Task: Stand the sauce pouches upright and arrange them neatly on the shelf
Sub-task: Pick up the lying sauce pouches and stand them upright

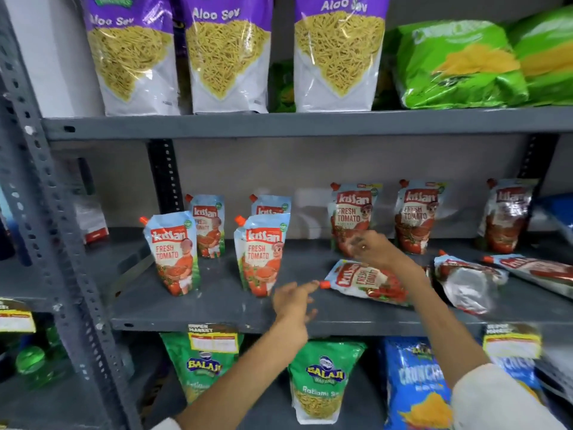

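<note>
Right hand [369, 248] over the upper edge of a fallen pouch [370, 282], fingers curled down toward it; blurred, so cannot tell whether clamped on or only touching. Left hand [294, 301] released, fingers spread, index tip just beside the pouch's red cap [324, 284], nothing held.

That pouch lying flat on the middle shelf [217, 315], cap pointing left, label up. Two more lying down to its right: one crumpled, silver side showing [468, 282], another at the frame edge [533, 270].

Already upright: two front pouches [172, 252] [260, 254] with two behind [207, 225] [269, 206] on the left; three along the back wall [353, 215] [417, 215] [507, 215] on the right.

Step in hand, by the look of it: starting the lift on the nearest fallen pouch. Roughly seven up, three to go.

Next move likely needs: firm pinch near the top, swing the cap end up, seat the base flat in the open gap beside the left front row, label forward. Soft pouch, may slump; worth steadying with left hand before letting go.
</note>
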Motion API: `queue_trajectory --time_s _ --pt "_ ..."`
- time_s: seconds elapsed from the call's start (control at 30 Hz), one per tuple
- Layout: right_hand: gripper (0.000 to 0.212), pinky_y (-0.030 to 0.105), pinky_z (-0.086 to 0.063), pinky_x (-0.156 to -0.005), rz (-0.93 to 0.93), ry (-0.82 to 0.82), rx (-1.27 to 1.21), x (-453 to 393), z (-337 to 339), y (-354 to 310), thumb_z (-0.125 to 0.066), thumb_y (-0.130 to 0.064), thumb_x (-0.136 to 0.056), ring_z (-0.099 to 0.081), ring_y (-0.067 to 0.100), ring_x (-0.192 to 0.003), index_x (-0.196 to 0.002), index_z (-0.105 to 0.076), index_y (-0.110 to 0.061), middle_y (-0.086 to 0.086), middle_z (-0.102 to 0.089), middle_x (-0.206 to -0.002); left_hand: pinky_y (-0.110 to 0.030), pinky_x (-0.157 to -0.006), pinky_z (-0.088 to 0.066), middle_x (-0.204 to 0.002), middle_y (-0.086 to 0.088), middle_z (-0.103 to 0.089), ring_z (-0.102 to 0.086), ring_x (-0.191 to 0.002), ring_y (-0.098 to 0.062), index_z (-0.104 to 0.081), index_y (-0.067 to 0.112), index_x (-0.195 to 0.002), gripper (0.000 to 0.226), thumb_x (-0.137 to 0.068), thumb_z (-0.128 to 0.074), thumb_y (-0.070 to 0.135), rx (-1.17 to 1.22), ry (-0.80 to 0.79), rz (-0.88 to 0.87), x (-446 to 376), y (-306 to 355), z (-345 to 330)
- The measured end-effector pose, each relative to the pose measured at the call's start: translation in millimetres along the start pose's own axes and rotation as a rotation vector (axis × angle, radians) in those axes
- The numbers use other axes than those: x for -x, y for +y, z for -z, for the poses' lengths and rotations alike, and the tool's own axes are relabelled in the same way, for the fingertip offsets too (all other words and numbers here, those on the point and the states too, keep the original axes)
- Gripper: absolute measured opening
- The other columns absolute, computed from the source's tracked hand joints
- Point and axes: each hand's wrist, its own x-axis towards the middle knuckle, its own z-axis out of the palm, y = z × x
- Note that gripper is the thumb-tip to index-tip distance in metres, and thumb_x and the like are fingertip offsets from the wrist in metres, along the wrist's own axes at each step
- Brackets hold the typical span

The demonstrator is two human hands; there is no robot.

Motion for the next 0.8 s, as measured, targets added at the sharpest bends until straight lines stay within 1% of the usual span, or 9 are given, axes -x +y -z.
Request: queue_trajectory --time_s 0.07,0.13,0.17,0.27,0.37,0.47,0.57,0.7,0.8 --pt "0.021 0.037 -0.045 -0.08 -0.095 -0.118 0.178 -7.2 27.4 20.3 -0.054 -0.01 -0.091 -0.056 0.021 -0.08 -0.073 -0.062 -0.004 0.008 -0.062 -0.08 -0.037 -0.064 -0.053 -0.083 -0.011 -0.056 -0.057 -0.072 -0.02 -0.056 0.006 -0.115 0.033 -0.085 -0.072 0.007 0.114 -0.13 0.219 10.7 -8.3 -32.5" --pt "0.024 0.036 -0.043 -0.074 -0.23 -0.291 0.339 -13.0 44.9 35.1 -0.056 -0.023 -0.091 -0.053 0.024 -0.078 -0.068 -0.054 -0.014 0.004 -0.054 -0.074 -0.048 -0.085 -0.054 -0.109 -0.023 -0.054 -0.06 -0.091 -0.031 -0.047 0.001 -0.118 0.039 -0.088 -0.07 0.011 0.157 -0.214 0.337 17.2 -14.9 -60.2" --pt "0.02 0.034 -0.046 -0.077 -0.287 -0.374 0.439 -14.0 50.8 39.5 -0.059 -0.034 -0.09 -0.057 0.027 -0.088 -0.081 -0.059 -0.016 0.003 -0.058 -0.085 -0.052 -0.097 -0.05 -0.123 -0.029 -0.05 -0.058 -0.108 -0.039 -0.043 -0.002 -0.121 0.045 -0.089 -0.07 0.015 0.167 -0.251 0.387 19.7 -16.5 -72.7" --pt "0.066 0.033 -0.046 -0.097 -0.351 -0.538 0.622 -17.2 61.2 50.5 -0.054 -0.058 -0.088 -0.055 0.028 -0.121 -0.135 -0.051 -0.011 0.004 -0.055 -0.136 -0.059 -0.109 -0.038 -0.146 -0.034 -0.039 -0.042 -0.136 -0.048 -0.04 -0.006 -0.137 0.066 -0.088 -0.072 0.024 0.152 -0.293 0.45 24.4 -17.5 -100.2" --pt "0.065 0.039 -0.044 -0.105 -0.301 -0.594 0.535 -16.6 62.4 57.3 -0.05 -0.055 -0.092 -0.059 0.027 -0.12 -0.133 -0.054 -0.004 0.009 -0.059 -0.136 -0.06 -0.111 -0.036 -0.147 -0.029 -0.039 -0.04 -0.139 -0.046 -0.046 0.003 -0.124 0.047 -0.089 -0.071 0.023 0.103 -0.254 0.406 27.2 -19.1 -119.7" --pt "0.043 0.039 -0.051 -0.098 -0.254 -0.549 0.365 -9.0 64.0 60.5 -0.051 -0.037 -0.097 -0.064 0.03 -0.114 -0.121 -0.056 -0.002 0.012 -0.065 -0.121 -0.057 -0.103 -0.045 -0.136 -0.022 -0.053 -0.055 -0.125 -0.039 -0.047 0.011 -0.113 0.031 -0.091 -0.068 0.011 0.012 -0.181 0.334 27.9 -21.2 -133.6" --pt "0.025 0.04 -0.055 -0.084 -0.228 -0.428 0.041 0.5 66.7 68.7 -0.052 -0.025 -0.097 -0.066 0.026 -0.104 -0.114 -0.055 -0.007 0.011 -0.067 -0.107 -0.048 -0.075 -0.056 -0.091 -0.014 -0.066 -0.064 -0.078 -0.026 -0.055 0.009 -0.097 0.026 -0.085 -0.062 -0.012 -0.014 -0.092 0.191 26.6 -23.2 -138.4" --pt "0.005 0.013 -0.049 -0.057 -0.092 -0.192 -0.351 8.7 64.6 69.1 -0.051 -0.021 -0.099 -0.059 0.001 -0.081 -0.097 -0.054 -0.019 -0.004 -0.065 -0.097 -0.039 -0.075 -0.057 -0.097 -0.005 -0.067 -0.063 -0.085 -0.018 -0.049 0.022 -0.096 0.04 -0.079 -0.056 -0.014 -0.139 -0.005 -0.174 20.6 -7.4 -135.5" --pt "0.008 0.014 -0.052 -0.065 0.052 0.052 -0.551 6.1 56.9 58.7 -0.049 -0.01 -0.099 -0.06 0.004 -0.086 -0.105 -0.045 -0.014 -0.004 -0.061 -0.098 -0.03 -0.075 -0.059 -0.096 0.002 -0.066 -0.064 -0.091 -0.011 -0.049 0.028 -0.093 0.048 -0.075 -0.067 -0.012 -0.309 0.001 -0.498 9.8 17.4 -131.2"
